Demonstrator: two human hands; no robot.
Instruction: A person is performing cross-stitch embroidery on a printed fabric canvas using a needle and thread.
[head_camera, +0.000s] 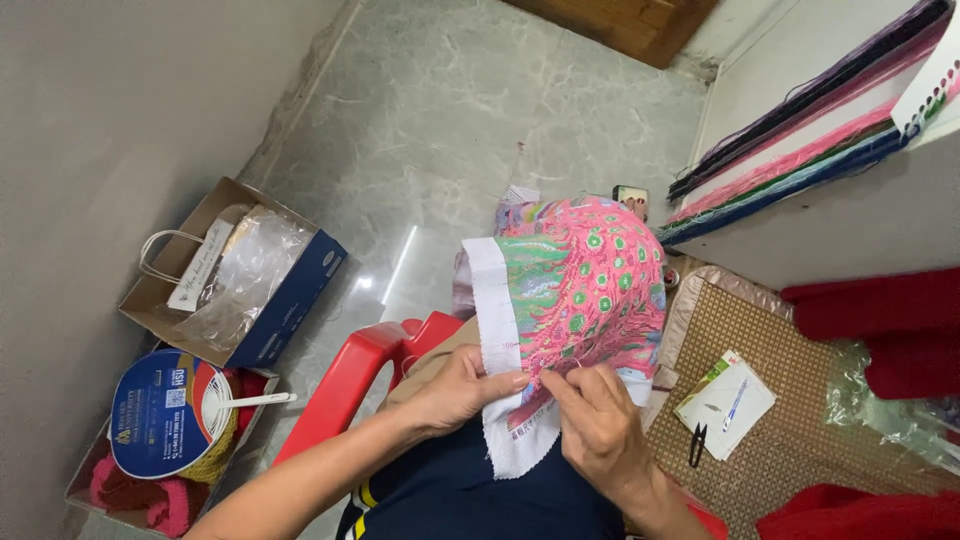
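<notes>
While two hands each grip one embroidered cloth (570, 290), left hand (462, 388), right hand (600, 425), one snips (697, 445).

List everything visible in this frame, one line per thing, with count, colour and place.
cloth: 1, pink and green stitched with white border, on the lap, held by both hands
chair: 1, red, under the left arm
bag: 1, blue and brown, on the floor at left, clear plastic inside
fan: 1, blue with white handle, on a box at lower left
threads: many strands, pink, purple, green and blue, hanging at upper right
mat: 1, tan woven, at right
snips: 1, black, on the mat
paper packet: 1, white, on the mat
red fabric: several pieces, at right
left hand: gripping the cloth's white edge
right hand: fingers pinched at the cloth
</notes>
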